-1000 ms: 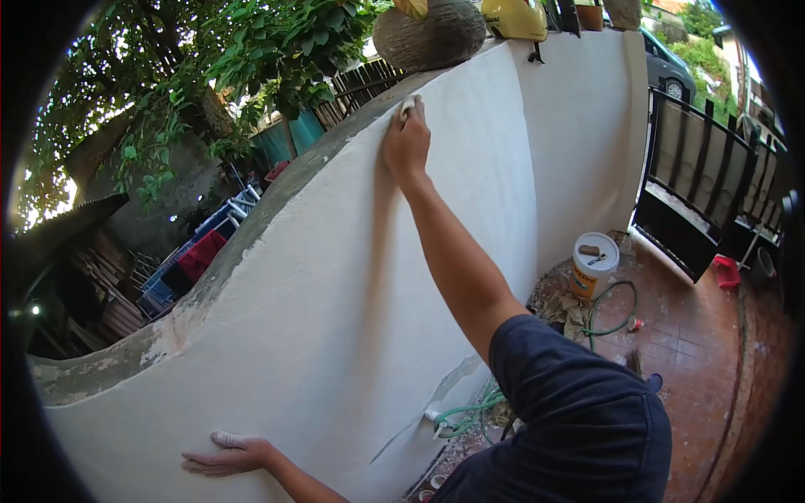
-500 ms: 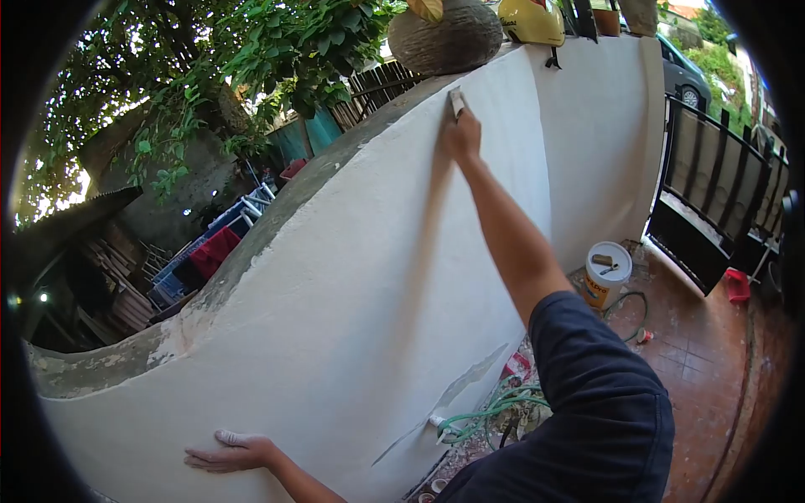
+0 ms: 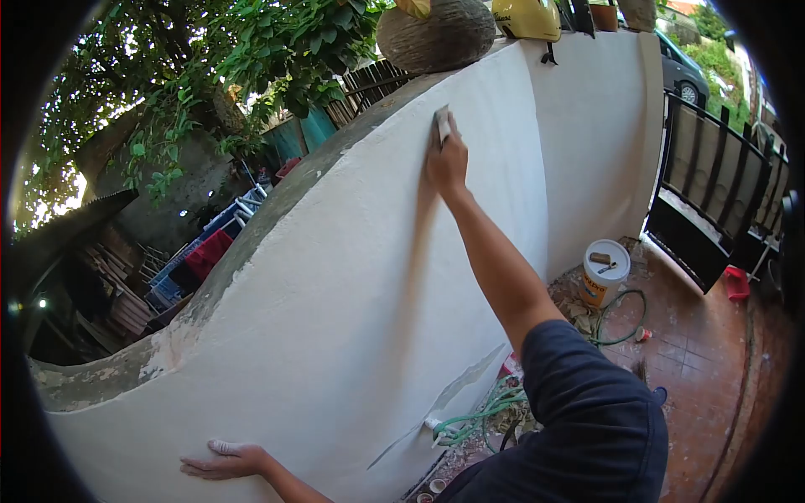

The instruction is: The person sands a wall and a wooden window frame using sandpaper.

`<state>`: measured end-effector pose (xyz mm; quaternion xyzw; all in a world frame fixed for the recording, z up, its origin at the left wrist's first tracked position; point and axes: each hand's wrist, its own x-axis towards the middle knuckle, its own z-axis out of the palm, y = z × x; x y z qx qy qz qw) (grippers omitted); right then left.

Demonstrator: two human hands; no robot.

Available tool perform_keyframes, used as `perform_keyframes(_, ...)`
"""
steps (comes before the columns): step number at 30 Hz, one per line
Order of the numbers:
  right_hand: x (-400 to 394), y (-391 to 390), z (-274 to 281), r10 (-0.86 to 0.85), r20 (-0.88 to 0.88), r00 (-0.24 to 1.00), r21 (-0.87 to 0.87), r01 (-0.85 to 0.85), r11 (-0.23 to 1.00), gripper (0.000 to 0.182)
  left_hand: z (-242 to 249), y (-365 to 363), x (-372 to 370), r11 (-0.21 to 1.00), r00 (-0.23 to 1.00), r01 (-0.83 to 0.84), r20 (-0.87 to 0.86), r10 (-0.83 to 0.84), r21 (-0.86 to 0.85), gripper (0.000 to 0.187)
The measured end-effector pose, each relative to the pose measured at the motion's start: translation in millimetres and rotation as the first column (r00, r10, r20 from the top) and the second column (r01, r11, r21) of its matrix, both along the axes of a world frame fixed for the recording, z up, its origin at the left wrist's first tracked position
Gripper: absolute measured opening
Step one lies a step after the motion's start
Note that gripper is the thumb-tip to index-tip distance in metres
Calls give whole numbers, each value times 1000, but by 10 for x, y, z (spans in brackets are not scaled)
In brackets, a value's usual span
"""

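My right hand [image 3: 448, 161] is raised to the upper part of the white wall [image 3: 335, 293], below its top edge. Its fingers close round a small, pale, flat sanding block [image 3: 443, 121] held against the wall face. Low on the left, my left hand [image 3: 222, 460] lies by the same wall with fingers stretched out and nothing in it; white dust coats the fingers and thumb. A long shadow of the right arm falls down the wall. Near the wall's foot runs a bare grey patch [image 3: 470, 377].
On the wall top stand a round stone-like pot [image 3: 436, 35] and a yellow helmet [image 3: 527, 18]. A green hose [image 3: 478, 423] lies tangled at the wall's foot. A lidded white bucket [image 3: 605, 272] stands on the tiled floor, with a black gate [image 3: 708, 184] beyond it.
My right hand has slid a little down and left along the wall with the sanding block. My left hand has barely moved. The view has shifted slightly.
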<state>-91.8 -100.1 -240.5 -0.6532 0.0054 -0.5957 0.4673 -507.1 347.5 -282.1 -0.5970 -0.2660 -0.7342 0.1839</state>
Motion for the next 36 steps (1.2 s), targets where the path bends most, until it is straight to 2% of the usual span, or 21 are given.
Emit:
perform_keyframes(1,83,-64,-89,1,2,1000,1,-1,1000,54,-7,12,-6,1000,1000,-4,-1,4,11,57)
perform_keyframes(3,-8,-249,-70,233,-110,966,110,-221,969,53,15,46,5,999,1000,-7,4,7,35,57)
perform_keyframes(4,236,-416,-25,151,-66,986,76,-146,986,52,0,44,6,999,1000,-25,-1,25,19,57)
perform_keyframes(5,89,-564,243,289,-354,890,264,-201,943,50,-5,47,-17,999,999,-48,-11,48,3,56)
perform_keyframes(7,320,-489,238,160,-280,946,303,-71,950,48,17,24,0,999,999,-36,-3,36,3,56)
perform_keyframes(9,142,-259,119,133,-222,966,260,-73,963,46,9,21,-2,1000,1000,-17,4,17,-2,56)
perform_keyframes(11,-94,-8,-148,132,-57,990,77,-127,989,43,-17,55,1,999,1000,-18,14,18,30,56)
perform_keyframes(13,-54,-167,-139,97,78,992,-49,-93,994,43,-31,93,-30,999,1000,-26,1,26,36,56)
perform_keyframes(14,-25,-243,-24,96,70,993,-38,-94,995,43,-16,112,-26,999,1000,-25,-1,25,37,56)
perform_keyframes(16,23,-386,241,244,-181,953,294,-185,938,44,-4,94,-7,999,1000,-28,-3,28,33,55)
perform_keyframes(19,-67,-103,177,232,-107,967,358,-181,916,46,-3,60,-30,999,1000,-24,-1,24,31,54)
perform_keyframes(20,-104,-4,31,153,-57,987,250,-134,959,48,6,58,-15,999,1000,-10,1,10,44,54)
perform_keyframes(21,-222,74,-103,194,-25,981,205,-185,961,49,2,60,14,999,1000,-8,1,8,42,54)
perform_keyframes(23,-107,-74,-474,77,72,994,-200,-61,978,49,-15,80,-7,999,1000,3,9,-3,32,55)
perform_keyframes(25,-67,-384,-360,54,80,995,-303,-28,953,43,-2,74,-25,999,1000,-2,-9,3,51,55)
perform_keyframes(27,174,-849,61,123,-356,926,51,-113,992,35,-10,74,-6,998,1000,-22,-3,23,58,56)
perform_keyframes(29,586,-1242,236,-99,-250,963,-67,84,994,29,-12,81,-17,999,1000,0,12,0,36,56)
perform_keyframes(30,658,-1181,346,-93,-242,966,-69,78,995,29,-10,76,-6,999,1000,-7,20,7,33,56)
perform_keyframes(32,757,-969,490,-9,-362,932,131,60,990,32,-9,66,-25,999,1000,-3,-7,3,51,56)
perform_keyframes(33,662,-873,496,-8,-367,930,123,57,991,32,-17,48,-40,999,1000,-7,-13,7,43,56)
perform_keyframes(36,364,-538,353,35,-258,966,191,15,982,39,-14,29,26,999,999,35,3,-35,36,56)
